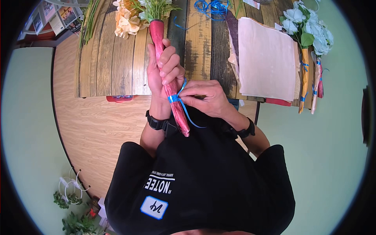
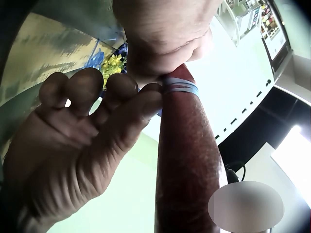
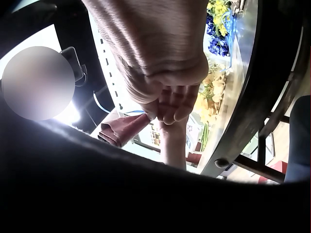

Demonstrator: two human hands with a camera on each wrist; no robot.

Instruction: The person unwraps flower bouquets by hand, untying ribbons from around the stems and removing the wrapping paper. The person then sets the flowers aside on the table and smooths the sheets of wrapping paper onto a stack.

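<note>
Slanting across the table's front edge is a bunch of flowers in a tapered red paper wrap [image 1: 181, 117]. My left hand [image 1: 166, 66] grips its upper part with curled fingers. A blue ribbon [image 1: 172, 98] circles the wrap below that hand, one loose tail hanging toward the shirt. Thumb and fingers of my right hand [image 1: 209, 98] pinch the ribbon at the wrap's side. The left wrist view shows several flat turns of ribbon [image 2: 181, 86] round the red paper [image 2: 187, 155], with the right thumb beside them. In the right wrist view, the wrap's folded lower end [image 3: 124, 131] sticks out past the right hand [image 3: 160, 48].
Peach flowers [image 1: 127, 21] lie at the wrap's top. Tangled blue ribbon [image 1: 211, 11] lies at the back of the wooden table [image 1: 113, 66]. Right of it are stacked paper sheets [image 1: 266, 58] and pale-blue bouquets [image 1: 307, 27]. Green stems [image 1: 89, 21] lie far left.
</note>
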